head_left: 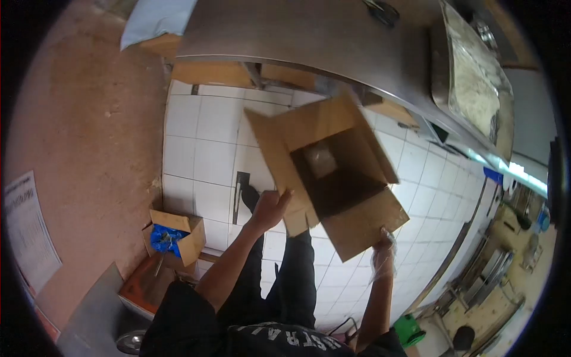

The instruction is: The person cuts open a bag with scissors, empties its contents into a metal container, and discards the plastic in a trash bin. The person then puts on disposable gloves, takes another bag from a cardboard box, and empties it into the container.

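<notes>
Carton [342, 178] is positioned directly ahead of the torso, between the two hands and the edge of the steel table [297, 30], and is held above the tiled floor [193, 119]. Its mouth faces up toward the wearer, flaps folded outward, and the body is skewed relative to the table edge. The longer axis of the body cannot be determined from this angle. Far flap overlaps the table edge in view; contact between them cannot be confirmed. Left hand [270, 210] is located at the left side and is the nearer of the two to the mouth. Its grip is closed on the left flap [279, 160], thumb on the inner face; the remaining fingers are largely hidden, so their exact placement cannot be told. Right hand [385, 239], covered by a clear plastic glove [382, 262], is located at the near right. Its grip is closed on the outer corner of the near flap [360, 229], farther from the mouth. Support is therefore at two flaps, with the body extending forward of both grips. A pale patch [321, 159] is visible inside; its nature is unclear.
</notes>
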Motion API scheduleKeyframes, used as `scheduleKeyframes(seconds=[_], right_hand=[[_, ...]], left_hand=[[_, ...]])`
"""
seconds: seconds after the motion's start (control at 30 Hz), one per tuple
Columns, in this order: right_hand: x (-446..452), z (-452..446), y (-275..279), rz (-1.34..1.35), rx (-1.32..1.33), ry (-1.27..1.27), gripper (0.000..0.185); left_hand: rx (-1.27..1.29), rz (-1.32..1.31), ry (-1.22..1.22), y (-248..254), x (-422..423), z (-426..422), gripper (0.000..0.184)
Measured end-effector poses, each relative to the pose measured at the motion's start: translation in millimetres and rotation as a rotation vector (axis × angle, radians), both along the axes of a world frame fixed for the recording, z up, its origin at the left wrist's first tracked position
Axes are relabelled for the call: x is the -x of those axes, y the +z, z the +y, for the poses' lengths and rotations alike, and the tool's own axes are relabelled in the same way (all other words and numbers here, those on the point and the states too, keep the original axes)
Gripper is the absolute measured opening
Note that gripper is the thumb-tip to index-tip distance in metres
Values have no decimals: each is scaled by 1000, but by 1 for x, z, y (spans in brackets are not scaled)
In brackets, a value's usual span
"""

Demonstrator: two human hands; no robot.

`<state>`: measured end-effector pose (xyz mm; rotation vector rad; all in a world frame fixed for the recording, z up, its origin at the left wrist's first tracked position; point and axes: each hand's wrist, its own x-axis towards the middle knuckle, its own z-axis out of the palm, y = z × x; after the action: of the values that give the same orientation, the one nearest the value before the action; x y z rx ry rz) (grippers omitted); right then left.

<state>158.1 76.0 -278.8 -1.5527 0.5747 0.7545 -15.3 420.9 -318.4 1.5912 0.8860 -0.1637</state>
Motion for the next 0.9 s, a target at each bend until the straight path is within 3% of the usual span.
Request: scheduleKeyframes(seconds=[0.07, 0.13, 0.17, 0.2, 0.27, 0.33, 0.37, 0.47, 0.53, 0.6, 0.67, 0.73, 0.83, 0.87, 0.9], right_hand=[[9, 16, -17, 33, 51, 71, 47], [23, 56, -17, 45, 35, 153, 47], [31, 70, -32, 34, -2, 200, 48], [40, 87, -41, 25, -40, 244, 49], [50, 121, -57, 50, -58, 328, 50], [53, 148, -69, 113, -87, 366, 47], [51, 139, -107, 170, -103, 374, 45], [63, 174, -120, 196, -143, 417, 42], [73, 195, -134, 203, -182, 470, 41], [79, 205, -159, 267, -168, 467, 42], [97, 219, -170, 228, -83, 477, 45], [116, 210, -210, 174, -225, 502, 43], [136, 205, -266, 165, -39, 436, 43], [133, 185, -301, 60, -10, 463, 42], [132, 187, -298, 100, 39, 379, 41]], left_hand=[[-78, -62, 76, -17, 41, 11, 57], [78, 52, 133, -12, 83, 29, 55], [-242, -132, 127, -43, 114, 27, 54], [133, 148, 157, -30, 128, 50, 54], [65, 100, 280, -13, 140, 68, 50], [61, 82, 322, -41, 163, 81, 49], [68, 68, 359, -53, 176, 84, 47], [-36, -61, 436, -34, 186, 101, 47], [-33, 8, 387, -45, 209, 105, 44], [-10, -30, 589, -57, 228, 92, 46], [5, 37, 598, -84, 251, 75, 49], [27, 108, 605, -121, 265, 53, 53], [127, 28, 857, -202, 280, 10, 59], [-132, -34, 826, -246, 284, -18, 51], [24, 106, 809, -241, 288, -19, 50]])
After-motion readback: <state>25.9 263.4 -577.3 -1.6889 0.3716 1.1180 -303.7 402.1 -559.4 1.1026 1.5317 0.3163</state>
